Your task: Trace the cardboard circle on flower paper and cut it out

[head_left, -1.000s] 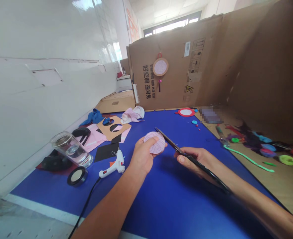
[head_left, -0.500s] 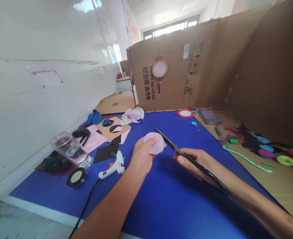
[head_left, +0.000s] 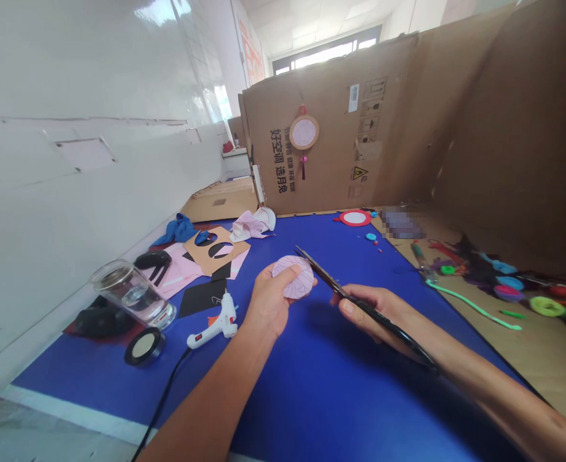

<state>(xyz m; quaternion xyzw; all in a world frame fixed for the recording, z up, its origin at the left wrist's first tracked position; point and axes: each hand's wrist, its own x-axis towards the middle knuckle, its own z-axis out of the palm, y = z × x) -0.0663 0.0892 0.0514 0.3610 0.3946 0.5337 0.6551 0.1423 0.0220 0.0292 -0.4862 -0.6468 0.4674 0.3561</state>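
My left hand [head_left: 268, 305] pinches a round, pale purple patterned disc [head_left: 298, 281] between thumb and fingers, above the blue table top [head_left: 321, 398]. In my right hand [head_left: 369, 314] is a pair of dark scissors [head_left: 331, 282], held around the handles. Their blades point up and left, close along the disc's upper right edge. I cannot tell whether they touch it. A white hot glue gun [head_left: 218, 327] lies left of my left hand, its black cable running to the front edge.
To the left are a glass of water [head_left: 138, 298], a round black container [head_left: 144, 346], cardboard with round holes [head_left: 210, 256] and black paper [head_left: 199, 298]. A red-rimmed disc [head_left: 355, 218] lies behind; a green pipe cleaner [head_left: 475, 305] is at right. A cardboard wall [head_left: 384, 128] bounds the back.
The whole view has shifted slightly, so most things appear a little further left. Both hands keep their hold on the disc and the scissors.
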